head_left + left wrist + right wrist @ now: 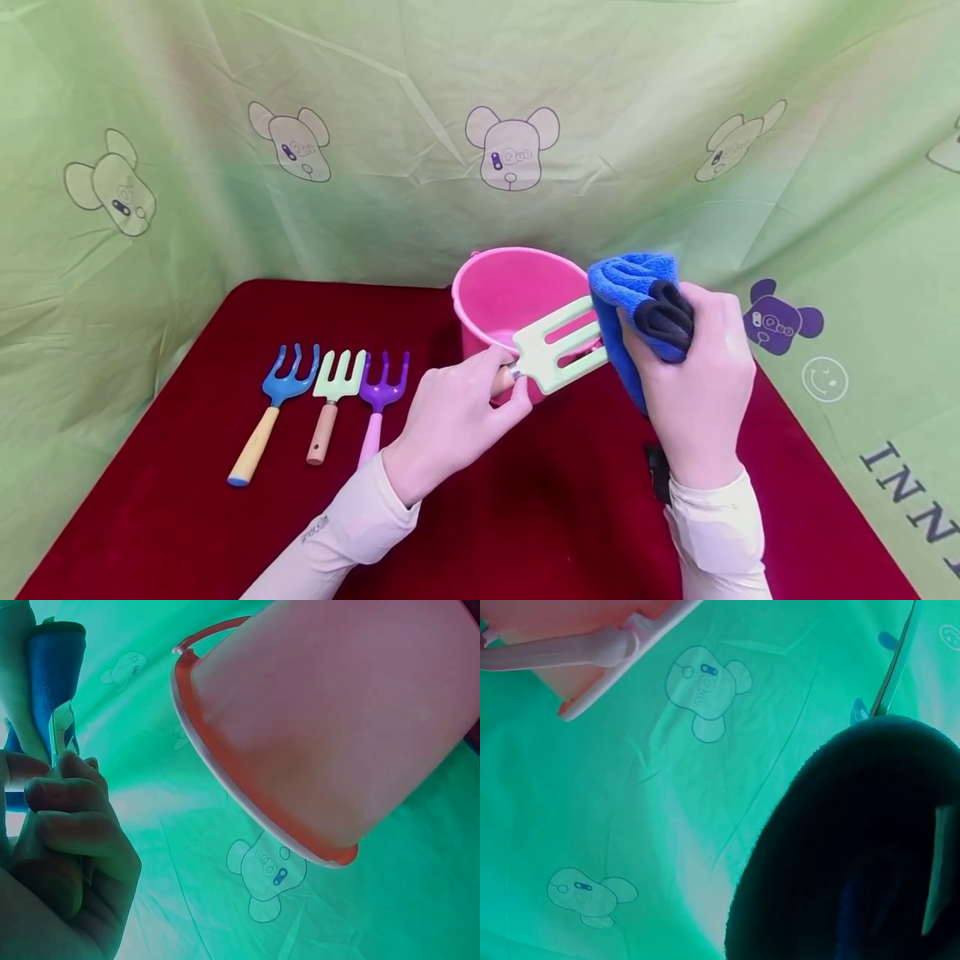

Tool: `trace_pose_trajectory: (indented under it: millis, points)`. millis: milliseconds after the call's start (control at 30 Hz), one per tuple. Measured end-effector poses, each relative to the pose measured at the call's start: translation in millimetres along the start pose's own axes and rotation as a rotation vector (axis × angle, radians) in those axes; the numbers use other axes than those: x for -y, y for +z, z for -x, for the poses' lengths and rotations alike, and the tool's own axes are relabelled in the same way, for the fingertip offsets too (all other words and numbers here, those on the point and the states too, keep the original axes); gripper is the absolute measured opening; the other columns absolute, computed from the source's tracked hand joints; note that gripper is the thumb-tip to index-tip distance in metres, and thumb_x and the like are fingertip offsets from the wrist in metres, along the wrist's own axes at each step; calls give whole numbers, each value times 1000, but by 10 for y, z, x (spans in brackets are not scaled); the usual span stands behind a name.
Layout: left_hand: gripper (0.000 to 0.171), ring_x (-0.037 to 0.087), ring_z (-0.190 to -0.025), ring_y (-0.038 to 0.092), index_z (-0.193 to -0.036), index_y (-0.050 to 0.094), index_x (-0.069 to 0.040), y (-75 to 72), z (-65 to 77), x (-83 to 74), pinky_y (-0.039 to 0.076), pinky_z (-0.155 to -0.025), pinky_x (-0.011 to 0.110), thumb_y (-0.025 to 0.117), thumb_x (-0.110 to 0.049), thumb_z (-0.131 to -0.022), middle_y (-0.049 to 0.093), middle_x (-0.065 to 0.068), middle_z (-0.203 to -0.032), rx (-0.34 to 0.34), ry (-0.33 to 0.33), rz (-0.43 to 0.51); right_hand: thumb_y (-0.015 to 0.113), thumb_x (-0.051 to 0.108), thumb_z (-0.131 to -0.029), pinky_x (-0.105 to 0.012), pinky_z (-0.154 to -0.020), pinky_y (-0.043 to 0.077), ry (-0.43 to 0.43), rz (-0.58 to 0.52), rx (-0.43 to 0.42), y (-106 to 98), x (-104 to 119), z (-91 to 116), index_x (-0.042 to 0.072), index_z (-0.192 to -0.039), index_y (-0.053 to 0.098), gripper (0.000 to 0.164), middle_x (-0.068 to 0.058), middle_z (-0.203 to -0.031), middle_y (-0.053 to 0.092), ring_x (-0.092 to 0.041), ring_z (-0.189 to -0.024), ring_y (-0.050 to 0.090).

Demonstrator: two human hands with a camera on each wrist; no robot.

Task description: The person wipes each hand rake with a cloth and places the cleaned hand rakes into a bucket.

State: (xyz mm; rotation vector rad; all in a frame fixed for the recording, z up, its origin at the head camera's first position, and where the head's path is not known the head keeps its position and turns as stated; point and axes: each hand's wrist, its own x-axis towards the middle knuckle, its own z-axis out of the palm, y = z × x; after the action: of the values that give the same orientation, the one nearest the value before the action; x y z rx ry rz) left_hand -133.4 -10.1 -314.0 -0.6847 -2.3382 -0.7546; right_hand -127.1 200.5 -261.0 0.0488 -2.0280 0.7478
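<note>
My left hand (457,412) grips the wooden handle of a pale green garden fork (536,354), held up in front of the pink bucket (480,329). The fork's tines point right, and their tips are hidden behind a blue cloth (630,287). My right hand (697,383) holds that bunched cloth, with a black part (666,319) of it showing between the fingers. In the left wrist view the fingers (71,795) wrap round the handle. The cloth (855,855) fills the lower right of the right wrist view as a dark shape.
On the red-covered table (187,525) at left lie a blue fork (288,387), another pale green fork (339,379) and a purple fork (382,392) side by side. A small black object (657,472) lies by my right wrist. Green printed fabric (390,208) hangs behind.
</note>
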Motion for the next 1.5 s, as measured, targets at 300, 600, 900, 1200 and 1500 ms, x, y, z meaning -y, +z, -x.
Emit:
trace_pose_trajectory:
  millis: [300, 600, 900, 1200, 1500]
  points:
    - [10, 5, -44, 22, -75, 53, -17, -15, -10, 4, 15, -40, 17, 60, -22, -80, 33, -9, -51, -6, -8, 9, 73, 29, -79, -59, -83, 49, 19, -29, -42, -74, 16, -3, -8, -111, 60, 50, -31, -103, 59, -35, -98, 59]
    - [16, 8, -40, 36, -95, 64, -14, -25, -28, 23, 31, -35, 21, 61, -26, -85, 54, -9, -53, -13, 16, -17, 76, 23, -76, -59, -81, 48, 1, -63, -74, -87, 56, 9, -4, -111, 62, 46, -28, -101, 62, -34, -97, 60]
    - [22, 8, -43, 36, -105, 64, -16, -21, -41, 54, 36, -35, 23, 63, -25, -85, 61, -11, -68, -17, 50, 5, 78, 21, -75, -56, -79, 46, -37, -83, -93, -108, 121, 35, -7, -109, 63, 46, -30, -98, 62, -36, -96, 60]
    - [22, 7, -42, 29, -103, 62, -16, -33, -47, 75, 28, -35, 19, 65, -20, -82, 53, -11, -54, 3, 53, -7, 79, 17, -74, -56, -78, 45, -82, -101, -69, -129, 220, 88, -9, -108, 63, 46, -31, -96, 62, -36, -95, 59]
    - [26, 6, -42, 44, -105, 61, -15, -24, -35, 85, 39, -36, 23, 67, -25, -81, 71, -9, -73, 0, 0, -50, 78, 10, -71, -54, -82, 49, -142, -112, 33, -88, 317, 189, -7, -107, 63, 42, -26, -98, 64, -33, -96, 61]
